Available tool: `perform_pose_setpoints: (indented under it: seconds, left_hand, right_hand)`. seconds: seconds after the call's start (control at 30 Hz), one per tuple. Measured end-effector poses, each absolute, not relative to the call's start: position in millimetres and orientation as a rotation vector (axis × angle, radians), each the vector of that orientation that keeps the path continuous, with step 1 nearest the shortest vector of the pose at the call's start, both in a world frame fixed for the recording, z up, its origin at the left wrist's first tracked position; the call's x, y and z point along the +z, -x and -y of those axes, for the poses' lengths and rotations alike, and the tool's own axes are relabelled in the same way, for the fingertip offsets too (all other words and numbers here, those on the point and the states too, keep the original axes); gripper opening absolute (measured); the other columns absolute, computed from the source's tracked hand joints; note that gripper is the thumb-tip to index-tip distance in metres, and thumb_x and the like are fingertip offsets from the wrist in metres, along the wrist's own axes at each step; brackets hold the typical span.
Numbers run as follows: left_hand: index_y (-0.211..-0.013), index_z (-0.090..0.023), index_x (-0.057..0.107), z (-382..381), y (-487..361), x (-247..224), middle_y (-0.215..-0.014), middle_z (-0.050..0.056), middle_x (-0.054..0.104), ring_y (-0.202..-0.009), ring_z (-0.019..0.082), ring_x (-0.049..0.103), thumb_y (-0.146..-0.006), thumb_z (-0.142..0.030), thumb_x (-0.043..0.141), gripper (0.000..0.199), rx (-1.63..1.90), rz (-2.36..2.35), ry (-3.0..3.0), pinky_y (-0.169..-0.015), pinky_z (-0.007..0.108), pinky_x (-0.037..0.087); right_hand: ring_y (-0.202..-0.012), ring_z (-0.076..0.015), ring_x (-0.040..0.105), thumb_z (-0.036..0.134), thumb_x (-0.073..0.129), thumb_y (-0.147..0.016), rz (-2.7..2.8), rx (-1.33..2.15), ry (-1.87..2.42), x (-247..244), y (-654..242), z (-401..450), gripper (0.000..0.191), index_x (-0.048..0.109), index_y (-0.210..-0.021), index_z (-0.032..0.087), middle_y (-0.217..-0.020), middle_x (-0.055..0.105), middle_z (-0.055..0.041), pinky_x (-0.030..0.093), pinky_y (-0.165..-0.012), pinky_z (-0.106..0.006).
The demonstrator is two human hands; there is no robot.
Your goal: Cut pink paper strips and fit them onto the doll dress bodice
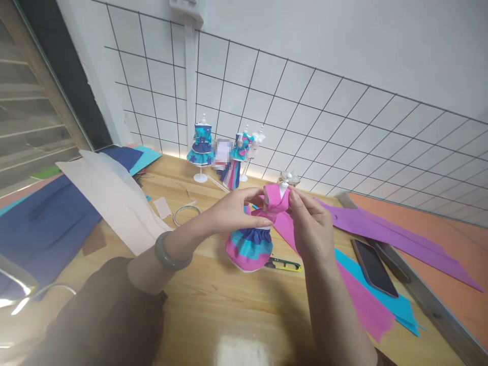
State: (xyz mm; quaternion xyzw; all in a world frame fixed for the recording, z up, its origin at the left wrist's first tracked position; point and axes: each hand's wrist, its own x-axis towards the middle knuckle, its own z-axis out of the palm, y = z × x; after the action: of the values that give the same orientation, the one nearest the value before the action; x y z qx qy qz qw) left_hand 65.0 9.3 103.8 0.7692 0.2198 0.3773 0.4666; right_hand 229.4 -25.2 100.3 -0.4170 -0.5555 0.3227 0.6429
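Observation:
Between my two hands, a small white mannequin leans to the right. Pink fabric wraps its chest, and below the waist hangs a gathered skirt in navy, turquoise and pink bands. My left hand is closed around the mannequin's waist from the left, thumb in front. My right hand pinches the edge of the pink fabric at the right side of the chest. Yellow-and-black thread snips lie on the table just right of the skirt.
Behind stand a dressed mannequin and further ones. Left are navy fabric, pale fabric and a roll of tape. On the right lie purple fabric, pink and turquoise strips, and a phone. A gridded wall rises behind.

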Motion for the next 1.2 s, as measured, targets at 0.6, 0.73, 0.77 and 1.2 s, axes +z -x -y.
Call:
perform_pose_setpoints:
  seconds: [0.6, 0.73, 0.77, 1.2]
  left_hand:
    - [-0.125, -0.021, 0.049, -23, -64, 95, -0.103, 0.01, 0.063, -0.098, 0.022, 0.059, -0.07, -0.026, 0.069, 0.059, 0.844, -0.434, -1.677, -0.077, 0.033, 0.048]
    - [-0.124, -0.021, 0.05, -29, -60, 92, -0.109, 0.01, 0.062, -0.104, 0.021, 0.057, -0.068, -0.022, 0.07, 0.06, 0.868, -0.465, -1.789, -0.09, 0.038, 0.043]
    - [-0.125, -0.021, 0.05, -30, -60, 92, -0.111, 0.01, 0.061, -0.106, 0.021, 0.056, -0.068, -0.022, 0.07, 0.06, 0.871, -0.492, -1.818, -0.093, 0.039, 0.042]
    - [-0.112, -0.019, 0.06, -40, -60, 76, -0.1, 0.009, 0.066, -0.091, 0.02, 0.061, -0.075, -0.026, 0.06, 0.038, 0.819, -0.678, -1.864, -0.073, 0.031, 0.05]
  right_hand:
    - [-0.104, -0.0221, 0.059, 0.035, 0.059, -0.081, 1.263, 0.647, 0.99, 100, -231, 23, 0.023, 0.068, -0.099, 0.024, -0.106, 0.068, -0.0035, 0.044, -0.094, -0.045]
    - [-0.105, -0.0228, 0.059, 0.037, 0.058, -0.081, 1.237, 0.635, 1.013, 98, -236, 19, 0.027, 0.067, -0.102, 0.023, -0.108, 0.067, -0.0045, 0.044, -0.093, -0.045]
    - [-0.105, -0.0228, 0.058, 0.037, 0.058, -0.081, 1.237, 0.621, 1.027, 98, -237, 18, 0.028, 0.067, -0.103, 0.023, -0.109, 0.067, -0.0047, 0.044, -0.093, -0.045]
    - [-0.109, -0.0214, 0.056, 0.044, 0.052, -0.083, 1.248, 0.49, 1.107, 90, -255, 5, 0.038, 0.062, -0.113, 0.023, -0.114, 0.064, -0.006, 0.046, -0.09, -0.042]
